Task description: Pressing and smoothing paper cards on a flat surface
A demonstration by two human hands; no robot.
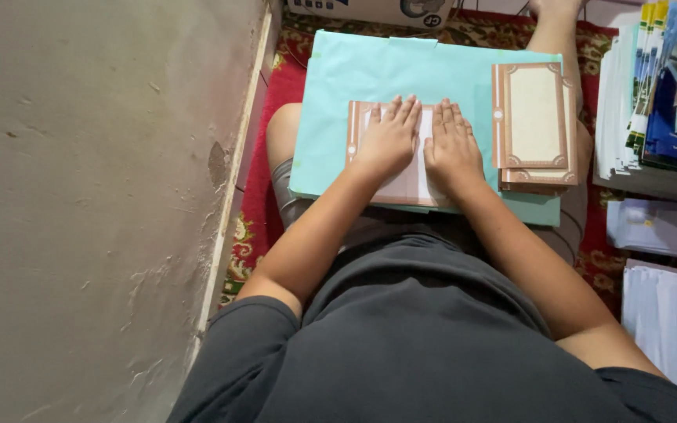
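My left hand point(389, 141) and my right hand point(452, 149) lie flat, side by side, fingers together and stretched out, pressing on a brown-bordered white card point(410, 184) that rests on a large turquoise sheet point(385, 70) across my lap. To the right of my right hand, on the same sheet, sits a small stack of similar cards with brown ornate borders and cream centres point(534, 125). The hands cover most of the card under them.
A plaster wall point(95, 204) runs close along the left. Under me lies a red patterned rug point(272, 117). Stacks of paper and printed sheets point(656, 94) stand at the right, with more paper piles point(664, 313) nearer. A cardboard box point(370, 9) sits at the top.
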